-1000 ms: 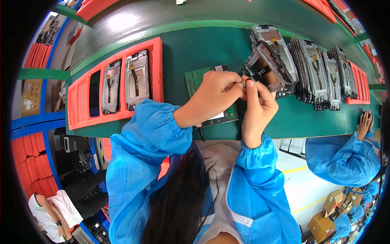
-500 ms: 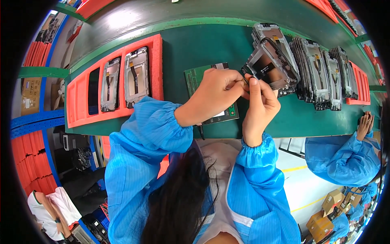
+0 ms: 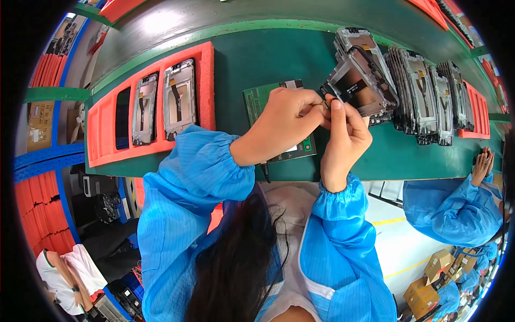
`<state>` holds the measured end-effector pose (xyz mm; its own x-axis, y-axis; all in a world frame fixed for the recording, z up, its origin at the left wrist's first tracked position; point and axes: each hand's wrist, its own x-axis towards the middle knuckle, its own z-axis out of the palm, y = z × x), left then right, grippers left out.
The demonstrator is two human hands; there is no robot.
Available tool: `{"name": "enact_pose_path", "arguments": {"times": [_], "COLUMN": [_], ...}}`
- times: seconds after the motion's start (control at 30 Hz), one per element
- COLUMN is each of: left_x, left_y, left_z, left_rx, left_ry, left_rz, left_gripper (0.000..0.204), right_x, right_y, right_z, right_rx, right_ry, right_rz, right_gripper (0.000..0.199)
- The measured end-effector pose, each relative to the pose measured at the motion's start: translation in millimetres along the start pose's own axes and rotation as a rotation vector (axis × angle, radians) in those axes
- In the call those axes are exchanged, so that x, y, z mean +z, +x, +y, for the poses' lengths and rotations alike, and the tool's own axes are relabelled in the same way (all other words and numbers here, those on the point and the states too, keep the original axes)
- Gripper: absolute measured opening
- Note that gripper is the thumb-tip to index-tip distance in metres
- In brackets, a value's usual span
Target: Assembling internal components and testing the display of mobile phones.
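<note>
Left hand [image 3: 281, 126] and right hand [image 3: 343, 134]: fingers of both pinched shut on 1 phone frame [image 3: 357, 86], held above green circuit board [image 3: 279, 121]. Left of board, orange tray [image 3: 155, 107] holds 2 frames.

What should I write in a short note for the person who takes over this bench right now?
Left hand: raised above the green circuit board, fingertips pinching a small part together with the right hand.
Right hand: fingertips at the same small part, beside the lower corner of the tilted phone frame.
That frame leans on the row of upright frames on the green bench.
Orange tray, on the left: two frames lie in its slots; a third slot looks dark, contents unclear.
Done: two frames in the tray.
Left: the frame in hand and the row on the right.
</note>
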<state>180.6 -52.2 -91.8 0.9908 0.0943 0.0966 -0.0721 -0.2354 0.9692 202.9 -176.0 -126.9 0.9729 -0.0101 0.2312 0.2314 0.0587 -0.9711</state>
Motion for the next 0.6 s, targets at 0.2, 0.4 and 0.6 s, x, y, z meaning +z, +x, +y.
{"name": "enact_pose_path", "arguments": {"times": [0.2,0.4,0.6], "left_x": [-0.9,-0.4,-6.1], "left_y": [0.4,-0.8,-1.2], "left_z": [-5.0,-2.6,4.6], "left_rx": [0.005,-0.016,-0.086], "left_ry": [0.022,-0.020,0.021], "left_rz": [-0.009,-0.006,-0.085], "left_gripper": [0.014,0.014,0.016], "right_x": [1.3,1.2,1.5], "right_y": [-0.5,-0.7,-0.6], "right_z": [4.2,1.3,-2.1], "right_rx": [-0.029,-0.009,0.016], "right_ry": [-0.013,0.005,0.012], "right_rz": [0.016,0.020,0.011], "right_gripper": [0.016,0.016,0.016]}}
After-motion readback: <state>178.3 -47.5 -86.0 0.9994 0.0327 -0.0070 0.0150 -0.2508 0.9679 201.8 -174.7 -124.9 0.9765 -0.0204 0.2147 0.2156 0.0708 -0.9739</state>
